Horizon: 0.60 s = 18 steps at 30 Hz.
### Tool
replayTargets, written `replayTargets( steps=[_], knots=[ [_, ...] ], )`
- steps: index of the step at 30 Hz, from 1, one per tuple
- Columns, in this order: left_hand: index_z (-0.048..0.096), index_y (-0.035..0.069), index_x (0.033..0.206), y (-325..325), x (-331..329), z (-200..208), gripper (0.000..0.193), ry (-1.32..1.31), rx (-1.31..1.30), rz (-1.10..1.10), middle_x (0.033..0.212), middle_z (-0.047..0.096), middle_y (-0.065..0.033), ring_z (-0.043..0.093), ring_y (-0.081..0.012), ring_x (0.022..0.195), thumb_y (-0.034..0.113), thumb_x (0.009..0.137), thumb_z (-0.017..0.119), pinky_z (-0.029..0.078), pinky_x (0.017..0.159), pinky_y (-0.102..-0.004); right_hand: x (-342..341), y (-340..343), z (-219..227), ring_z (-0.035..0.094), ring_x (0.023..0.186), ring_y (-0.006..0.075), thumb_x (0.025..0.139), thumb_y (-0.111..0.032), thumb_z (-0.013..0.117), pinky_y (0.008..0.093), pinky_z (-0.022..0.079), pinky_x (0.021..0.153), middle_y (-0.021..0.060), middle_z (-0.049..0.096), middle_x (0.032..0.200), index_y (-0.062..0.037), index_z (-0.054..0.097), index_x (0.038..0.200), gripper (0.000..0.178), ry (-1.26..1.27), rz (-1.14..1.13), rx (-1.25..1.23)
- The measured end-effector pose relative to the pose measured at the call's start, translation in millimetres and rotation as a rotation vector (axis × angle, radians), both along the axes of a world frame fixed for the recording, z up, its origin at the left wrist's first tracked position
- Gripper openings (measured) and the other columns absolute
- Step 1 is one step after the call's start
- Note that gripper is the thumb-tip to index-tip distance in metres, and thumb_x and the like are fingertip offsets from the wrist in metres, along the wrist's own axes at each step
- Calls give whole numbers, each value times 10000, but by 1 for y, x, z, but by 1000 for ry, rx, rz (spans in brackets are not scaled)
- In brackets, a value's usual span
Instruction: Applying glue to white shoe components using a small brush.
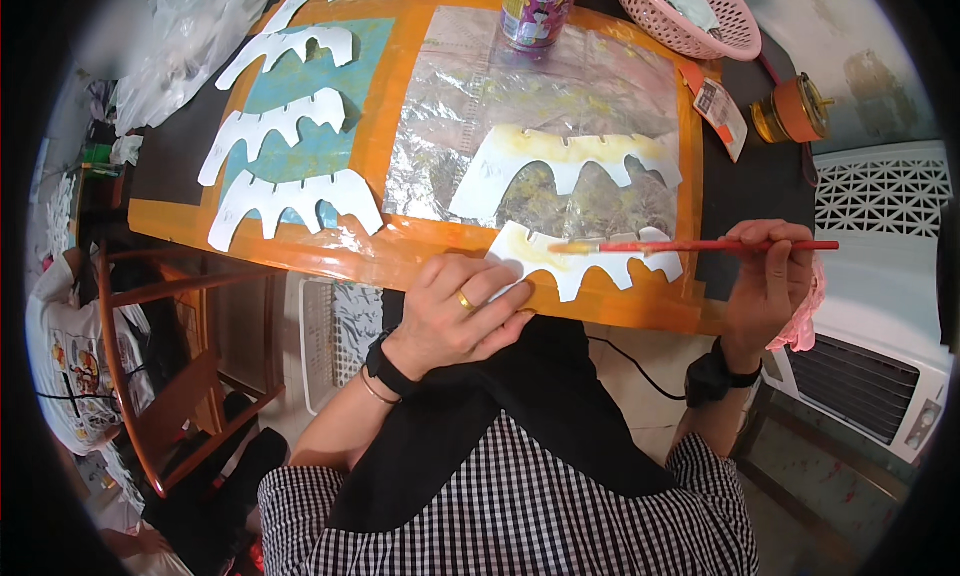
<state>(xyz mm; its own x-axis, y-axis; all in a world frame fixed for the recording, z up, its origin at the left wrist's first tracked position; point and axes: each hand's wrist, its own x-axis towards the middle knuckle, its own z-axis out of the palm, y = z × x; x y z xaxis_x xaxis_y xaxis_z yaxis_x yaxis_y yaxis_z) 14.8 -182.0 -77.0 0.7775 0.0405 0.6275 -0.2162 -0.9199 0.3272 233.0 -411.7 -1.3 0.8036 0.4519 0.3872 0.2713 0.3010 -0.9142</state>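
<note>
My left hand [462,311] pinches the left end of a white scalloped paper cutout [570,278] at the table's near edge. A paintbrush [690,246] with a red handle lies nearly level in the closed fingers of my right hand [768,276]. Its bristles touch the cutout's upper edge, where a pale yellow coating shows. Just beyond is a second white cutout [515,166], its notched upper edge also yellowed. Both lie by a clear, yellow-smeared plastic sheet [440,106] taped to the table.
More white cutouts [285,204] lie on a blue-green sheet [370,61] at left. A purple can [540,11], a pink basket [740,26] and an amber jar [790,111] stand at the back. A white appliance [870,266] is at right; a person [85,346] sits at left.
</note>
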Motion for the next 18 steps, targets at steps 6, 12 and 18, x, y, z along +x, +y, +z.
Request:
replayTargets(
  steps=[6, 12, 18],
  knots=[
    [717, 162, 1008, 3, 3, -2, 306, -4, 3, -4, 1051, 638, 6, 599, -215, 889, 248, 728, 805, 482, 750, -343, 8, -17, 2, 646, 878, 300, 1041, -153, 501, 436, 583, 810, 167, 628, 934, 9, 529, 1071, 167, -21, -27, -8],
    [720, 162, 1008, 3, 3, -3, 304, -4, 9, -1, 1047, 637, 6, 599, -214, 888, 255, 731, 802, 484, 745, -345, 6, -35, -14, 660, 936, 323, 1045, -161, 496, 437, 603, 826, 174, 638, 966, 6, 528, 1111, 183, 44, 69, 9],
    [722, 166, 1001, 2, 4, -1, 293, -1, 17, 4, 1045, 637, 3, 599, -214, 885, 249, 729, 795, 487, 742, -345, 9, -40, -17, 671, 962, 344, 1043, -152, 496, 403, 622, 802, 187, 649, 999, 5, 524, 1117, 176, -14, 27, -8]
  ],
)
